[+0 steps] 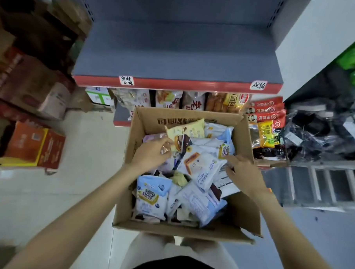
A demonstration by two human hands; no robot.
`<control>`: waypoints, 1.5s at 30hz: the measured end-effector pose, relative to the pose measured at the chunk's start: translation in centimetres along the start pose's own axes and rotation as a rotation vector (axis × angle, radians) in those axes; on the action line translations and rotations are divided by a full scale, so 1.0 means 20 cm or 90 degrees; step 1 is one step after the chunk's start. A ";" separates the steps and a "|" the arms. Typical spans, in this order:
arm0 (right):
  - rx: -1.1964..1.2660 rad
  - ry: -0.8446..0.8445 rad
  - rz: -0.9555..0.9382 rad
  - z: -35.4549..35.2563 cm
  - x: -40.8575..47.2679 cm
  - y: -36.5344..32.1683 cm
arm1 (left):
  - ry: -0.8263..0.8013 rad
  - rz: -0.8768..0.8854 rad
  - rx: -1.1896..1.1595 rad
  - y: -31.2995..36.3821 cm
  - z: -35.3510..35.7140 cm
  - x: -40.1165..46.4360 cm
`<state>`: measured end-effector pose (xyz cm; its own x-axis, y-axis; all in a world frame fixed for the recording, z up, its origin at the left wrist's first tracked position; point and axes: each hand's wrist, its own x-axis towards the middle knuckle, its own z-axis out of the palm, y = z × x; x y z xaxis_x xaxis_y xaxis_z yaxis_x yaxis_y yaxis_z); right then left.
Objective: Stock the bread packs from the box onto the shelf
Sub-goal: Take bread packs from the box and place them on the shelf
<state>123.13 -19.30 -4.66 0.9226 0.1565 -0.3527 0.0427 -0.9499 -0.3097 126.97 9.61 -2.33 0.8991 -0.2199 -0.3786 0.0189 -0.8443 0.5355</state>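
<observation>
The bread packs (199, 168) are heaped loosely in an open cardboard box (129, 193) that stands on the floor just in front of the person, most in white and pale-blue wrappers with one yellow pack (190, 129) near the far wall. The picking step is judged to be in hand, with nothing yet lifted out. The left hand (151, 153) is lowered over the far-left part of the heap, its fingers curled narrowly around the crinkled edge of a wrapper; whether a firm grip is made cannot be told. The right hand (243, 174) is laid on the right side of the heap, fingers spread and touching the packs, nothing being held. For the next move, one pack would have to be closed on, drawn free of its overlapping neighbours and raised clear of the box walls. The grey shelf (176, 59) with a red front strip (174, 84) is seen bare beyond the box, so room is judged to be ample there; two handwritten labels (126, 80) are fixed to the strip. Below it a lower tier is already filled with packaged snacks (194, 100). Cartons (35, 144) are stacked to the left, red sachets (269, 114) and dark plastic-wrapped goods (323, 130) to the right, and a metal ladder (323, 185) is laid near the box on the right; none is judged to block the reach upward.
</observation>
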 end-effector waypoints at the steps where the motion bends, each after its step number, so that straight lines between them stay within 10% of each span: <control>1: 0.016 -0.006 0.028 0.07 -0.01 0.04 | -0.012 -0.033 -0.034 -0.04 0.10 0.01; 11: 0.197 -0.059 0.203 0.50 0.04 0.14 | 0.021 -0.093 -0.131 -0.04 0.70 0.17; 33: 0.563 -0.004 0.266 0.49 0.28 0.06 | 0.052 -0.197 -0.172 -0.12 0.86 0.20; 40: 0.435 0.164 0.288 0.37 0.09 0.29 | -0.244 -0.166 0.019 -0.04 1.00 0.09; 45: 0.456 0.165 0.321 0.38 0.01 0.34 | -0.270 -0.218 0.065 0.03 1.04 0.12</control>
<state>120.68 -23.67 -13.43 0.8279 -0.3802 -0.4123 -0.5577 -0.4796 -0.6775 120.07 -1.46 -18.59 0.5932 -0.0845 -0.8006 0.2172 -0.9408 0.2603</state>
